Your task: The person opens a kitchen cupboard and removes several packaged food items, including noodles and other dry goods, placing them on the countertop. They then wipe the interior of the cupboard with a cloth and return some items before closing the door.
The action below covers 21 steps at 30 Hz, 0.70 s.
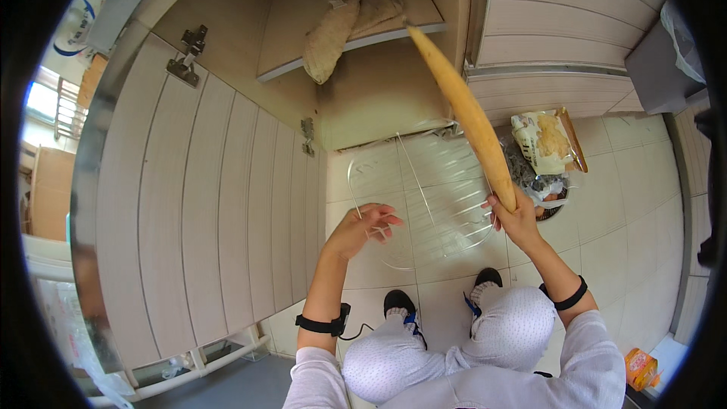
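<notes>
My right hand (518, 220) grips the thick lower end of a long, tapered yellow gourd-like thing (474, 119). Its narrow dark tip reaches up to the cabinet shelf (386, 34). A clear ribbed rack or sheet (448, 204) spreads over the floor tiles between my hands, its right edge against the fingers of my right hand. My left hand (366, 230) is at the left rim of this clear thing, fingers bent and apart; whether it holds the rim cannot be told. A rough, beige, dried-loofah-like thing (331, 42) hangs over the shelf's front edge.
An opened cabinet door (210, 204) stands on the left. On the right, a snack-like printed bag (542, 139) lies on a dark basket (554, 213) with plastic bags. A grey bin (653, 68) is at upper right, an orange packet (642, 369) at lower right. My shoes (400, 301) are below.
</notes>
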Each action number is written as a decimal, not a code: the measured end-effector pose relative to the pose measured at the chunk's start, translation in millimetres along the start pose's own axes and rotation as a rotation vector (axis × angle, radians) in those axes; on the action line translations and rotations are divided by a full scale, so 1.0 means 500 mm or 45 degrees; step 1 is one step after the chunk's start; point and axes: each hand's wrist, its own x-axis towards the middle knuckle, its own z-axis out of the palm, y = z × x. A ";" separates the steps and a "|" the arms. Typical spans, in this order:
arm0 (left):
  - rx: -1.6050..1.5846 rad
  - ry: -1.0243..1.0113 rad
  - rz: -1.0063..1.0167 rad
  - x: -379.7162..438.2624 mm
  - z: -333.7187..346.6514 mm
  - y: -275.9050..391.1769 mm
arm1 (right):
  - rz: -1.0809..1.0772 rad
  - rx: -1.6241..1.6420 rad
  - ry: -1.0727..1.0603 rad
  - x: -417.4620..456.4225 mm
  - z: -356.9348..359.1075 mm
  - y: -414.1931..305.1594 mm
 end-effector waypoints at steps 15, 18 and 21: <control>-0.547 0.125 0.955 -0.005 0.095 0.231 | -0.441 0.250 0.075 0.288 0.260 -0.241; -0.710 0.075 1.042 0.027 0.061 0.279 | -0.502 0.306 0.049 0.315 0.273 -0.264; -0.712 0.148 1.095 0.061 0.040 0.338 | -0.409 0.333 0.073 0.322 0.272 -0.266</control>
